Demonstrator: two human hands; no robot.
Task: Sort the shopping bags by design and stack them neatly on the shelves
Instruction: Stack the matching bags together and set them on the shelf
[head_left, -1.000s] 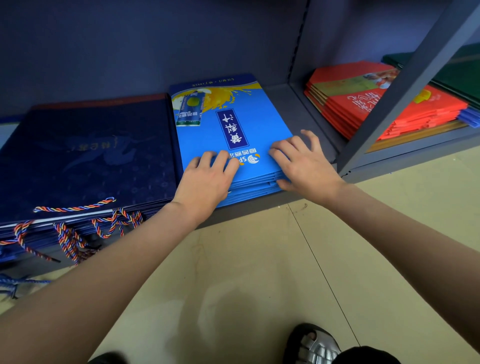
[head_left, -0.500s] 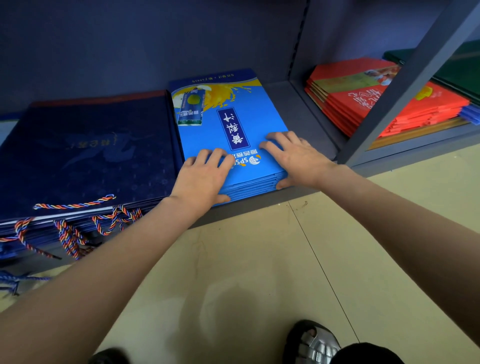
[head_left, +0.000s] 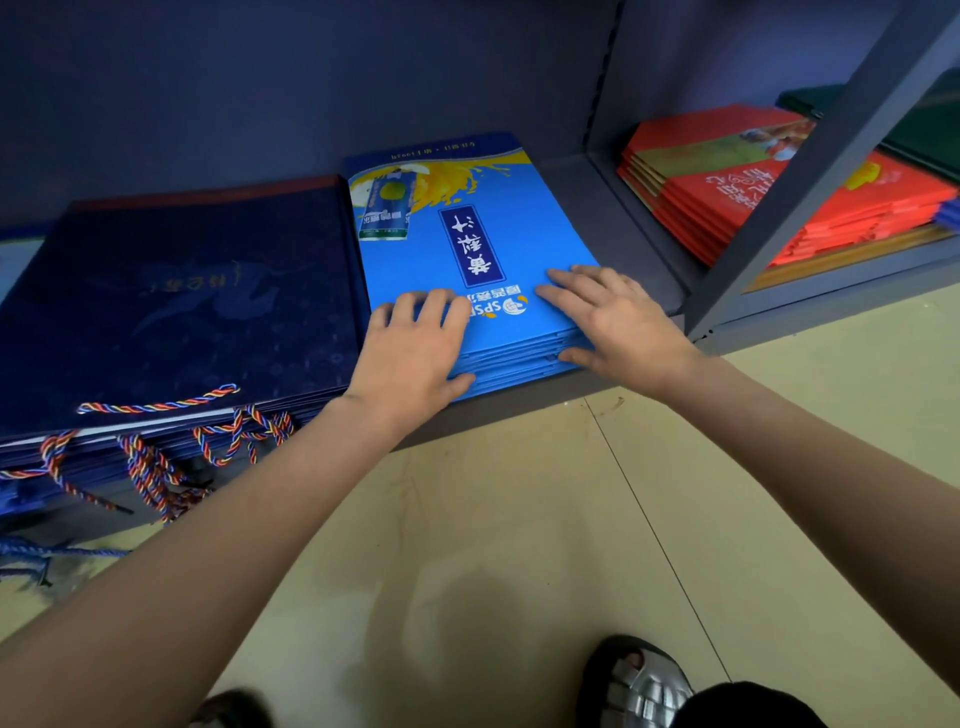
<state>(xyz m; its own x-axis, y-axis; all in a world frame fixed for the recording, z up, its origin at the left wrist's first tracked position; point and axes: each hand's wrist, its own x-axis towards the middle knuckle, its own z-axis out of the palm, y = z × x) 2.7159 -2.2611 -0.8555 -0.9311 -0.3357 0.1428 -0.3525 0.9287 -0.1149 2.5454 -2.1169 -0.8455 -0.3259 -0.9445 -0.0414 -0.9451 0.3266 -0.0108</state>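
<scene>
A stack of bright blue shopping bags (head_left: 467, 234) with a yellow splash print lies flat on the low shelf (head_left: 639, 244). My left hand (head_left: 410, 353) rests palm down on its near left corner, fingers straight, thumb against the front edge. My right hand (head_left: 618, 317) lies flat on the near right corner, thumb at the stack's front edge. To the left sits a stack of dark navy bags (head_left: 176, 306) with red, yellow and blue rope handles (head_left: 156, 405) hanging over the shelf front. Red bags (head_left: 727, 192) are stacked in the adjoining bay on the right.
A grey slanted shelf post (head_left: 810, 176) crosses in front of the red stack. Dark green bags (head_left: 930, 130) lie at the far right. Loose blue cord (head_left: 36, 551) trails at the lower left. My sandalled foot (head_left: 634, 680) stands on the beige tiled floor (head_left: 519, 519).
Both hands have slid a little deeper onto the bright blue stack, and the stack sits further back on the shelf than a second ago.
</scene>
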